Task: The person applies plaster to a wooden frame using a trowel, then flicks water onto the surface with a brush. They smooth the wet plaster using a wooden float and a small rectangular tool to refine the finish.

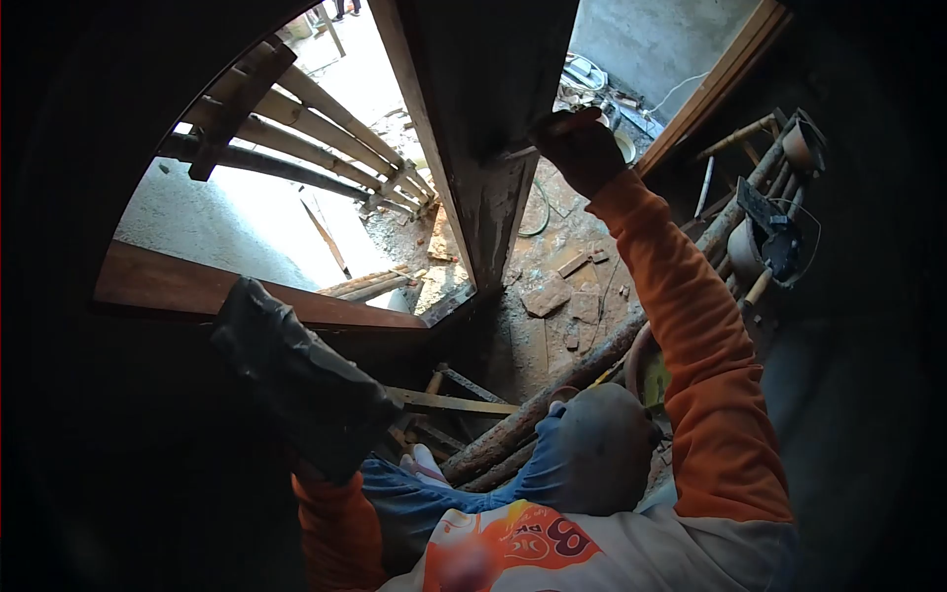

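- Currently, the right hand (582,153), dark in shadow, has its fingers closed round a slim tool (515,154), whose thin end meets the pillar (490,212) at centre.
- Pillar: dark, tall, flat-faced, with pale, rough smears low down.
- Near left, a dark grey slab (296,365), oblong, lumpy and irregular at the edges, rises above the left sleeve (340,533). The left hand's fingers cannot be made out; their state cannot be told.
- Sleeves: orange cloth, creased.
- Far left: bamboo poles (316,146), round and smooth, at least four, with one dark, flat crosspiece (242,109) near their upper end.
- Right: two buckets (747,247), rounded, dirty, one higher than the other.
- Floor (518,340) beyond: gritty, strewn with several angular broken pieces (546,296); exact count unclear.
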The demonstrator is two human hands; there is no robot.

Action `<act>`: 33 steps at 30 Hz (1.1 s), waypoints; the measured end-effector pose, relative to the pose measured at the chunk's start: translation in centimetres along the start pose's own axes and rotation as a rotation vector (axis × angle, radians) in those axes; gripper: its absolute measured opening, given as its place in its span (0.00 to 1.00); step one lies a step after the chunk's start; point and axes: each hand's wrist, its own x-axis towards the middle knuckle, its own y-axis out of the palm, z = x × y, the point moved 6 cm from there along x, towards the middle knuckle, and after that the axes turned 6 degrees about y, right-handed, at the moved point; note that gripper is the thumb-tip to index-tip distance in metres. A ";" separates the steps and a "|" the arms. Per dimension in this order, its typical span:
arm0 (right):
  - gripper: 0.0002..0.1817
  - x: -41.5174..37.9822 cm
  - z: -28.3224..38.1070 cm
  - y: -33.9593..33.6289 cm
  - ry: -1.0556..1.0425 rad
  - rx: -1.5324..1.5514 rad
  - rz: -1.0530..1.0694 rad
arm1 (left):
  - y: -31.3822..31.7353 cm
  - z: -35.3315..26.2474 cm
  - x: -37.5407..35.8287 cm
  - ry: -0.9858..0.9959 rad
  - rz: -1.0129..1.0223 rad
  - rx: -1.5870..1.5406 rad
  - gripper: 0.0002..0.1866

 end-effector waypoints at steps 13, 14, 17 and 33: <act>0.17 -38.9 -8.5 -14.2 1.133 -0.155 0.343 | -2.6 1.9 -0.9 -0.181 0.025 0.190 0.36; 0.19 -41.5 -9.7 -12.9 1.144 -0.133 0.352 | -3.1 2.4 -0.9 -0.209 0.020 0.169 0.37; 0.29 -36.9 -7.5 -12.2 0.899 -0.394 0.745 | -6.6 2.4 -1.4 -0.198 -0.053 0.228 0.34; 0.21 -7.7 18.9 0.3 0.609 1.968 0.833 | -0.6 6.3 0.0 -0.298 0.002 0.063 0.32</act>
